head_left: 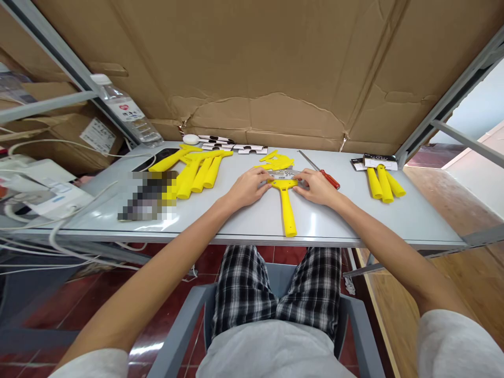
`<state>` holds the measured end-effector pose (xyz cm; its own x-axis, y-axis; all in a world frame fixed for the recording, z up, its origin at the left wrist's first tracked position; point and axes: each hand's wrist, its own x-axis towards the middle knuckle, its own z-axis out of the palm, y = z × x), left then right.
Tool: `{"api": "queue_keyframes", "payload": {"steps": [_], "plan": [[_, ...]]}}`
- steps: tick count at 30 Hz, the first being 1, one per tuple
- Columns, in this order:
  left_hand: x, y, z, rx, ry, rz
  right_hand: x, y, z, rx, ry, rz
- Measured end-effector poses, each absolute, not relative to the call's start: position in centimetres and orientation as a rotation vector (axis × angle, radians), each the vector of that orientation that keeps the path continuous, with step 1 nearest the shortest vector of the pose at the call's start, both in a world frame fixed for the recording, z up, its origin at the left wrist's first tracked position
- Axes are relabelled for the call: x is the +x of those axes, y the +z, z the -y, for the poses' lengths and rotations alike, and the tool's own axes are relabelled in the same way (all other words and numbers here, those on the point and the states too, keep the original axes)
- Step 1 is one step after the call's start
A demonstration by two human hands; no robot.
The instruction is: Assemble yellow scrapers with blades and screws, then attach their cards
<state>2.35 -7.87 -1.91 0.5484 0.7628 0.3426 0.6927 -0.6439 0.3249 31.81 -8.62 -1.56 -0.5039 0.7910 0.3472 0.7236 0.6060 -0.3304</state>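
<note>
A yellow-handled scraper lies on the grey table, its handle toward me and a metal plate across its wide head. My left hand pinches the left end of the head and plate between thumb and fingers. At the opposite end, my right hand grips in the same way. Just beyond the plate sit loose flat yellow plastic pieces. A screwdriver with a red handle rests to the right of my right hand. The fingertips partly cover both ends of the plate.
Several yellow handles are heaped at the left, beside a pixelated item. Black-and-white strips lie along the back. More yellow handles with black-and-white card stand at right. A water bottle and white cables are at left.
</note>
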Motion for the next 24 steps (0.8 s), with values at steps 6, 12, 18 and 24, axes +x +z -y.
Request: {"api": "queue_keyframes", "payload": {"steps": [6, 12, 18, 24], "plan": [[1.8, -0.9, 10.6, 2.556, 0.778, -1.431, 33.4, -0.9, 12.8, -1.308, 0.121, 2.337], [1.4, -2.0, 15.6, 2.540, 0.586, -1.529, 33.2, -3.0, 17.2, -1.516, 0.161, 2.383], [1.9, -3.7, 17.9, 2.578, 0.472, -1.624, 32.8, -4.1, 17.5, -1.594, 0.161, 2.388], [2.2, -4.0, 17.9, 2.535, 0.466, -1.725, 32.9, -4.3, 17.6, -1.609, 0.142, 2.382]]}}
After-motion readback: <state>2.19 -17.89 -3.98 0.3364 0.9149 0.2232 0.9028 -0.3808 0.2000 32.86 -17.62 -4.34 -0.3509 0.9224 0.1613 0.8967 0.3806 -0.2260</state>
